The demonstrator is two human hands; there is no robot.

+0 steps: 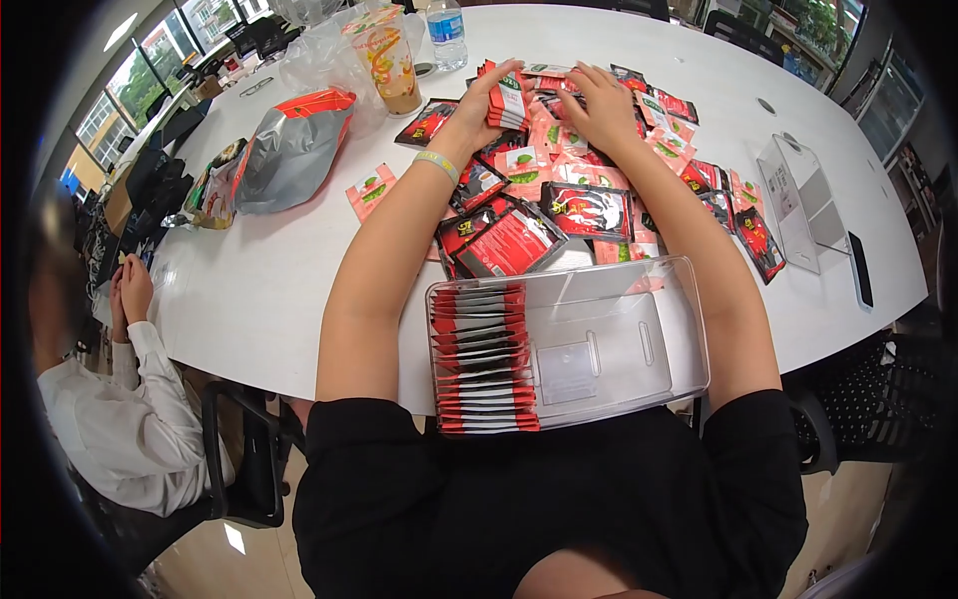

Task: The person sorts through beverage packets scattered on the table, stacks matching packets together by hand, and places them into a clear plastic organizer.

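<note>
At the white table (249, 319), left hand (479, 108) grips stacked packets (510, 102); right hand (605, 112), hold unclear

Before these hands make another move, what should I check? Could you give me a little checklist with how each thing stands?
1. Left hand has a grip on the stack of packets: ok.
2. Right hand is free of packets: cannot tell; its fingertips are at the pile's far side.
3. Clear container is open, with room inside: ok, bare floor shows on its right side.
4. Packets in the container stand in a row: ok, along its left side.
5. Loose packets are separated by colour: not ok, red-and-black ones and pink ones lie mixed.
6. Drink cup is upright: ok.
</note>
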